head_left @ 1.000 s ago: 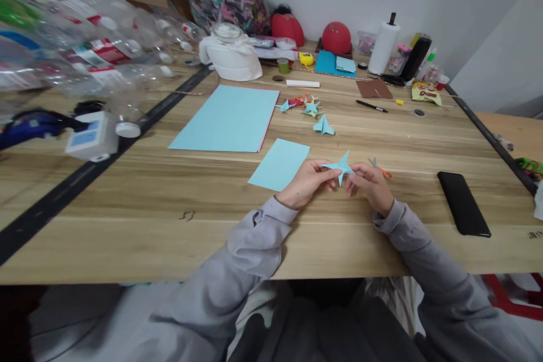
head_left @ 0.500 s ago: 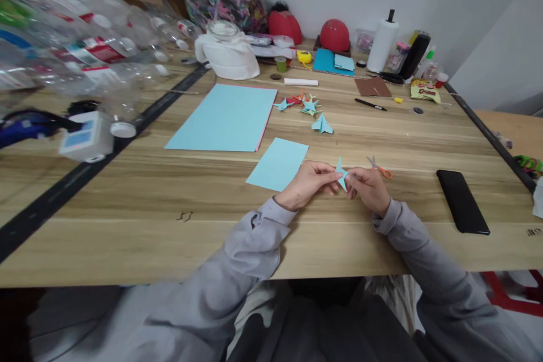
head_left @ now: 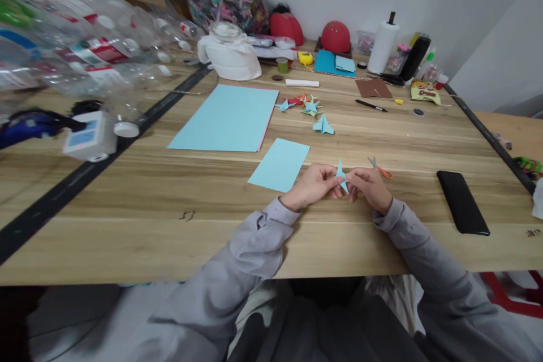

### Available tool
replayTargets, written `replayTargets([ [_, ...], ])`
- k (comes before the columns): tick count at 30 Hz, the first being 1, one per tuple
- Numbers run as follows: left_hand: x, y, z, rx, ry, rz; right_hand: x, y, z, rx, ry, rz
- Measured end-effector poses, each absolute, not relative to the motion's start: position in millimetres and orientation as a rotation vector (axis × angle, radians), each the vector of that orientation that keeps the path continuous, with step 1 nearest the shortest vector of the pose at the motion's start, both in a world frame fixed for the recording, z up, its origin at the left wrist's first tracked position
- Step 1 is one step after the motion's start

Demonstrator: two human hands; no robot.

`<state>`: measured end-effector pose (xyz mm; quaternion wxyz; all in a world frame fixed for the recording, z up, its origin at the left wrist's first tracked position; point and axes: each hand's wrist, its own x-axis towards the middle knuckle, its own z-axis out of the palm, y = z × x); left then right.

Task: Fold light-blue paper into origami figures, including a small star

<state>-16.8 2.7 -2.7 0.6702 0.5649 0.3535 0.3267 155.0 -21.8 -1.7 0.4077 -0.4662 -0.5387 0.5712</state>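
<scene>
A small folded piece of light blue paper (head_left: 340, 169) with pointed ends is held between my two hands above the table. My left hand (head_left: 316, 184) pinches it from the left, thumb on top. From the right, my right hand (head_left: 368, 185) grips its other side with thumb and fingertips. Part of the fold is hidden behind my fingers. Orange-handled scissors (head_left: 384, 172) lie just beyond my right hand. A light blue paper sheet (head_left: 278, 164) lies flat beside my left hand. Farther back rests a folded blue paper plane (head_left: 324, 125), near a cluster of small folded paper figures (head_left: 311, 106).
A large stack of blue paper (head_left: 229, 119) lies left of centre. On the right is a black phone (head_left: 462, 202). Plastic bottles (head_left: 97, 51) crowd the left side, near a white box (head_left: 90, 136) with a cable. A pen (head_left: 371, 105) lies toward the back.
The folded paper has turned slightly between my fingers and now looks narrower. Both hands keep hold of it in nearly the same place. The view has shifted slightly.
</scene>
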Motion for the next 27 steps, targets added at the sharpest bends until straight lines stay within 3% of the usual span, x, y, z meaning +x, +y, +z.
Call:
replayTargets([
  [11, -20.8, 3.9, -4.2, 1.093, 0.639, 0.665, 152.5, -22.1, -7.0, -1.023, -1.267, 1.626],
  [18, -18.1, 4.4, -1.1, 1.000, 0.694, 0.757, 151.3, -15.5, -10.3, -1.039, -1.328, 1.385],
  [27, -16.8, 3.0, -2.0, 1.068, 0.764, 0.825, 152.9, -18.8, -7.5, -1.052, -1.359, 1.398],
])
